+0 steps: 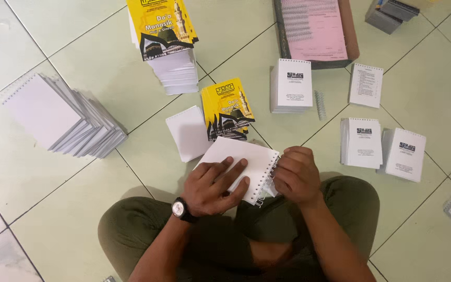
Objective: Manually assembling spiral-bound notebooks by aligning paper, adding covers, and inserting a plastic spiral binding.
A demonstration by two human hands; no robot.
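On the pale green tiled floor [79, 188] stacks of small booklets lay around the seated person. At the top stood a tall stack with a yellow-and-black cover [163, 26]; a single yellow cover [227, 107] lay near the middle beside a loose white sheet [188, 133]. To the left a slumped pile of white spiral-bound pads [63, 117] fanned out, glossy and smooth. To the right sat several white stacks with black emblems [293, 83], and a tray of pink sheets [317, 28] lay beyond them. A plain white booklet [238, 162] rested above the crossed legs, its right edge punched and threaded with a wire spiral [267, 180]. The left hand [216, 185], a wristwatch [179, 209] on its wrist, pressed flat on the booklet with fingers spread. The right hand [296, 175] curled at the bound edge, fingertips pinching the wire spiral.
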